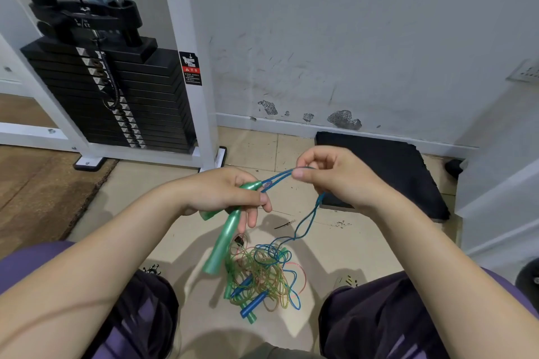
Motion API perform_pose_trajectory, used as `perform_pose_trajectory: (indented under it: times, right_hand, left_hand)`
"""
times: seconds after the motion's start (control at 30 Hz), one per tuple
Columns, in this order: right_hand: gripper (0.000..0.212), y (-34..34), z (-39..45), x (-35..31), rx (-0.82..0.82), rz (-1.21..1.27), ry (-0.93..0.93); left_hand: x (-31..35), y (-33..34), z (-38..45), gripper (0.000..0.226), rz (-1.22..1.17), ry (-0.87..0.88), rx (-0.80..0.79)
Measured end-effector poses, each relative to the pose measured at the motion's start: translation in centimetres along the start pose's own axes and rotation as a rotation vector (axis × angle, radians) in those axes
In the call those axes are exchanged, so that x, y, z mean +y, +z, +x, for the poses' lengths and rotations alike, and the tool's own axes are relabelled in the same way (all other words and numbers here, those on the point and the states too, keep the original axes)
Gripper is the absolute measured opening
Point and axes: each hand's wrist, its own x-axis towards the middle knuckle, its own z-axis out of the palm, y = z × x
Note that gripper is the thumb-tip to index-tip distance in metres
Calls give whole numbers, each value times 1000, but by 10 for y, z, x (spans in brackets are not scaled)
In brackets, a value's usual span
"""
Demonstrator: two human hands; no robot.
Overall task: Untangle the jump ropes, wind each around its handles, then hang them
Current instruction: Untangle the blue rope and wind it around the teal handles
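Your left hand (230, 198) was curled around two green handles (223, 242), held side by side above the floor — the longer-showing one ran from your fingers down and to the left, its butt end pointing toward your left knee, while the other crossed your palm with its tapered tip aimed up and right. From that tip a blue rope (304, 223) ran rightward as a doubled strand to your right hand (335, 175), which pinched it between thumb and curled fingers. Past that pinch the rope dropped in a loose, crossing loop and fell into the tangled pile (265, 274) on the tiled floor (180, 201) between your knees. In that pile lay greenish, orange and blue cords, with a blue handle (253, 304) pointing down and left and further green handles beside it, partly buried. A weight stack (116, 96) stood at the upper left, and a black mat (388, 172) lay against the wall behind your right hand.
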Motion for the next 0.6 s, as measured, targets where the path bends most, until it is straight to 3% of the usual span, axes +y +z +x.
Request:
perform_pose_trajectory:
  times: [0.13, 0.37, 0.6]
  right_hand:
    - [9, -7, 2, 1, 155, 56, -49]
    - [14, 12, -4, 3, -229, 11, 76]
    - [9, 6, -2, -1, -113, 12, 78]
  left_hand:
    - [-1, 1, 2, 19, -109, 5, 47]
    - [2, 11, 5, 10, -216, 17, -54]
    - [8, 9, 3, 28, -174, 9, -38]
